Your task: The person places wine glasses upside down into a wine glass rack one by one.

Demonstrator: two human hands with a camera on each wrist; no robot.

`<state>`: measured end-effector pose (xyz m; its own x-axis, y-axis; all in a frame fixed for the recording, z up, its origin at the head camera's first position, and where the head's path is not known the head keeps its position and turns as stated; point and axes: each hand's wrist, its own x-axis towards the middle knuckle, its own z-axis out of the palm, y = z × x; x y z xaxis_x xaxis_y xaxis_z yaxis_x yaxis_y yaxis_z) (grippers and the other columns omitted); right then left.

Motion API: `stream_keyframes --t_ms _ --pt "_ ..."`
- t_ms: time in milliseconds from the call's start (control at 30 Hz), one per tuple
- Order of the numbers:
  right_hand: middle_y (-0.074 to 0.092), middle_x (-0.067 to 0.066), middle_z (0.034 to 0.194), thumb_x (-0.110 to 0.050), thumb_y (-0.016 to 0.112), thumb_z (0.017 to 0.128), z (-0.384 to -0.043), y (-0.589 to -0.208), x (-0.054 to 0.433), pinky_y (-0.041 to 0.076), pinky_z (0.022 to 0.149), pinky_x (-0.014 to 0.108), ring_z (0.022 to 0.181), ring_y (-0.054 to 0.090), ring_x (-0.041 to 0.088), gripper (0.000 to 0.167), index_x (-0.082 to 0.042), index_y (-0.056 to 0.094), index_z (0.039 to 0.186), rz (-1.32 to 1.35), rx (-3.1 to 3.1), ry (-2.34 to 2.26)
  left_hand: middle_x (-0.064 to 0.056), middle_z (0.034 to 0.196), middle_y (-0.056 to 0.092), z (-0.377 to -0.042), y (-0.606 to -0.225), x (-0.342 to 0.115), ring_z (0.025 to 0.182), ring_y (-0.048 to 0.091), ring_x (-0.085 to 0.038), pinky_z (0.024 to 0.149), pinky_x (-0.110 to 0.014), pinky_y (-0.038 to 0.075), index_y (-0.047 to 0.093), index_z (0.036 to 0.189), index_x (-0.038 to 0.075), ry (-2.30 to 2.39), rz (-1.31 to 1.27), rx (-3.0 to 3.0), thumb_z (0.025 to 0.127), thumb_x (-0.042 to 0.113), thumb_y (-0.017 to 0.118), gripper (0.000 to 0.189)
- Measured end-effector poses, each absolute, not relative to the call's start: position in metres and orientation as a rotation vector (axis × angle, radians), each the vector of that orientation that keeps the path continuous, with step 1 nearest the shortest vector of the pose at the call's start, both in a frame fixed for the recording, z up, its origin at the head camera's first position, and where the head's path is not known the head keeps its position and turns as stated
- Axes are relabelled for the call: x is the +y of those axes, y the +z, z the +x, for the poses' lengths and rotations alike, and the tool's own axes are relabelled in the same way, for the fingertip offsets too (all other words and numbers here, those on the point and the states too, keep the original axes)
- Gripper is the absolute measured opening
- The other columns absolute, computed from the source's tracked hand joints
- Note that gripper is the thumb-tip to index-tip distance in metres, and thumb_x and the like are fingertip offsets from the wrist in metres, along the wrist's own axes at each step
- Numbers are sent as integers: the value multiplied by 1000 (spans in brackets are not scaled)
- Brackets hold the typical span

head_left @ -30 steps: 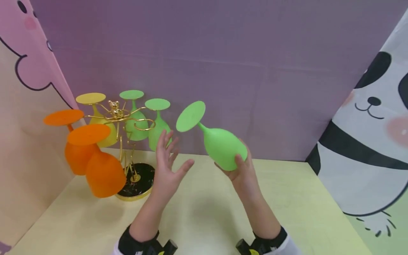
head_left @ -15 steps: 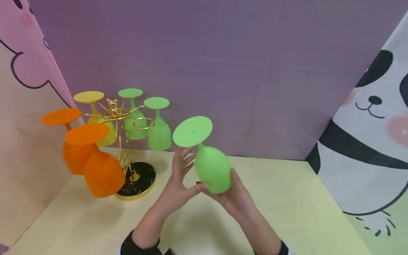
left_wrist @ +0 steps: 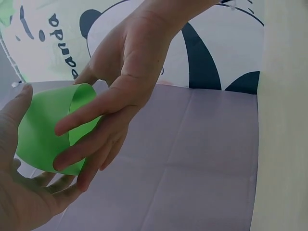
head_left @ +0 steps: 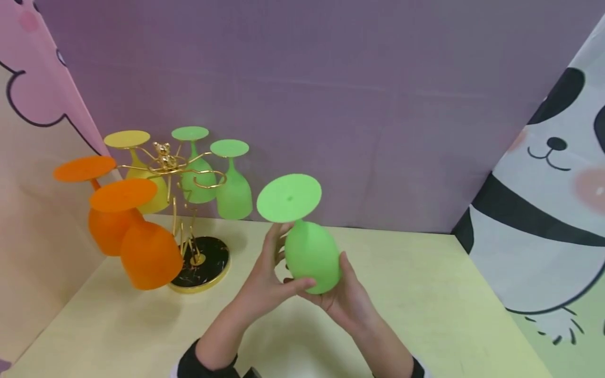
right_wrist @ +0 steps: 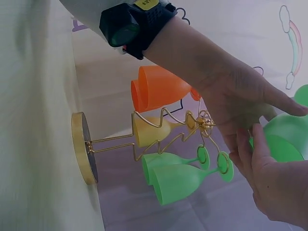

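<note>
A matte green goblet [head_left: 312,257] is held above the table, tilted, its round foot up and to the left and its bowl lower. My left hand [head_left: 267,287] holds the bowl from the left, thumb across its front and fingers behind. From the right, my right hand [head_left: 352,304] grips the bowl near the rim. In the left wrist view, the fingers of the right hand [left_wrist: 130,77] lie along the rim of the goblet [left_wrist: 41,127]. The left hand [right_wrist: 236,91] and right hand [right_wrist: 284,192] meet around the bowl in the right wrist view.
Left of the hands stands a gold rack [head_left: 167,167] on a round black base [head_left: 208,262]. Upside down on it hang orange goblets [head_left: 151,254], a yellow goblet [head_left: 153,197] and green goblets [head_left: 235,194]. A curled gold hook [head_left: 222,181] points right. Behind is a purple backdrop [head_left: 378,131].
The right hand has brought the green goblet lower and left, turning it more upright with its foot up. The left hand has moved right from apart and now holds the bowl too.
</note>
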<state>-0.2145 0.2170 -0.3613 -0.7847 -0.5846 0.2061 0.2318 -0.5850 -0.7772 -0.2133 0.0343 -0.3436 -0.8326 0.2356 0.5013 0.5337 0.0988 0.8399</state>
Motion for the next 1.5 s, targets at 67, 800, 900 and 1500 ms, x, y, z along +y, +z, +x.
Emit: stream_keyframes --t_ms 67,800,900,1500 --pt "48 10 136 -48 23 103 -214 -362 217 47 103 41 118 60 34 49 -24 28 146 -629 1063 -2352 -9 153 32 -212 -342 35 137 38 -36 109 -58 36 18 151 23 -1815 -727 -2178 73 12 85 104" --pt "49 7 138 -54 32 99 -215 -361 209 45 105 42 121 58 30 55 -25 31 147 -753 1033 -2318 -17 152 32 -208 -336 28 134 40 -38 105 -58 40 19 153 12 -1722 -766 -2131 71 8 85 106" --pt "48 7 139 -55 35 98 -216 -361 208 45 105 44 122 58 30 57 -26 29 147 -774 1024 -2313 -16 153 32 -208 -335 27 134 40 -38 105 -59 40 20 153 13 -1724 -768 -2127 70 7 85 106" --pt "37 14 152 -50 36 102 -229 -363 230 43 108 42 133 48 30 69 -22 4 156 -918 1190 -2203 -16 152 33 -215 -318 -18 132 42 -38 97 -60 47 21 153 16 -1367 -326 -2214 73 13 85 102"
